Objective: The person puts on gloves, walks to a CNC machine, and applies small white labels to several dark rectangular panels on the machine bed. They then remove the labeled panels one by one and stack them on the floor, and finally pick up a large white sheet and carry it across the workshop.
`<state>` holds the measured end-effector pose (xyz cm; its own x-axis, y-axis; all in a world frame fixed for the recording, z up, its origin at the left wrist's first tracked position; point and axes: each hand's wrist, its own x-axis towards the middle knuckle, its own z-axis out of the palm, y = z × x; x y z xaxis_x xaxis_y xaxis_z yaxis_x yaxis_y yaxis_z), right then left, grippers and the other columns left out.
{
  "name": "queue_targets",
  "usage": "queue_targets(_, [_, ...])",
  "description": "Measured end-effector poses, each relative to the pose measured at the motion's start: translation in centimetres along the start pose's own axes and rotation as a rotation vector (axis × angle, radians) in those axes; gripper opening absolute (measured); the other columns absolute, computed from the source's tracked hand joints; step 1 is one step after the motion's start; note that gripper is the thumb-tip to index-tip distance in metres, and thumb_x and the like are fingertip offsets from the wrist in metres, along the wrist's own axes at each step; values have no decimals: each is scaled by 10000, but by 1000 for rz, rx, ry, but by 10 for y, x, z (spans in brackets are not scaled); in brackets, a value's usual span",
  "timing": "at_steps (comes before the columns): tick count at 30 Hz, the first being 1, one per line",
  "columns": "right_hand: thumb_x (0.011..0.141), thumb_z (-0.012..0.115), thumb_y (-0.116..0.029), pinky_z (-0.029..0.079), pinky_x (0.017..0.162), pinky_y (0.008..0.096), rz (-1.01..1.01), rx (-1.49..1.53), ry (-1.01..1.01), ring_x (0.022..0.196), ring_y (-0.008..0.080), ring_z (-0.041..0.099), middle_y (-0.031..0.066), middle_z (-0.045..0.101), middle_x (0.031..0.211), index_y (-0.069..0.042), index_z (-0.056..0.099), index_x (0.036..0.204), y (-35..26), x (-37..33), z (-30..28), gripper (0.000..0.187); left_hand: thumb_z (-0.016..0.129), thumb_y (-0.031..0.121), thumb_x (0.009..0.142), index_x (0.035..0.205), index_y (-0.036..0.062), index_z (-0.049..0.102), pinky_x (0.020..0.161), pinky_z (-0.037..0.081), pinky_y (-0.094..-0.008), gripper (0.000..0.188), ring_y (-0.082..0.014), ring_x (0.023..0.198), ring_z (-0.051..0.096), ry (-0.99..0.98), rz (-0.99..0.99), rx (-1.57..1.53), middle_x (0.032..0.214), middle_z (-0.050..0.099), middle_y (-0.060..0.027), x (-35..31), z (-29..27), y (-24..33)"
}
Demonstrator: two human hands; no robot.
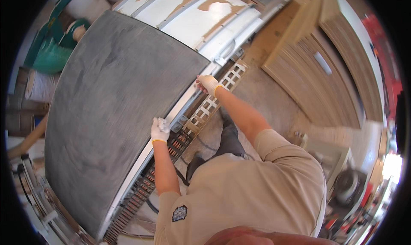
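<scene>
Large grey board lies flat on the bench, its near edge along a pale metal rail; both gloved hands sit on that edge. Left hand: white glove, fingers curled over the board's edge w/ a narrow grip, wrist straight, forearm running up from the lower frame. Right hand: same glove, closed on the edge near the board's far corner, arm stretched fwd and nearly straight. Hands are well apart, which should help keep the board square. To do this step well, judged from the view: keep both grips even, press level so the sheet does not twist, keep fingertips off the rail gap. Below the rail runs a slotted grille; stacked wood panels stand to the right; green machine upper left.
</scene>
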<state>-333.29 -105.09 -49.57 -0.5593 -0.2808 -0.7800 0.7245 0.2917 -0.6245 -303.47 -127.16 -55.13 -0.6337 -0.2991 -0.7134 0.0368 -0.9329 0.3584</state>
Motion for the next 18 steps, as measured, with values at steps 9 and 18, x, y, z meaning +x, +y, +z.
queue_targets(9, [1097, 527, -444, 407, 478, 369, 196, -100, -56, 509, 177, 502, 73, 595, 657, -23, 632, 901, -48, 63, -3, 476, 544, 309, 1117, 1030, 116, 681, 606, 574, -355, 252, -199, 701, 703, 685, -46, -105, 893, 737, -15, 1, 31, 8])
queue_targets(18, [1095, 511, -365, 486, 513, 328, 318, -277, -431, 593, 174, 609, 92, 669, 751, -51, 666, 963, -83, 59, -34, 375, 638, 267, 1065, 926, 74, 686, 575, 579, -364, 243, -235, 699, 705, 687, 347, -93, 855, 718, -51, 2, 49, -38])
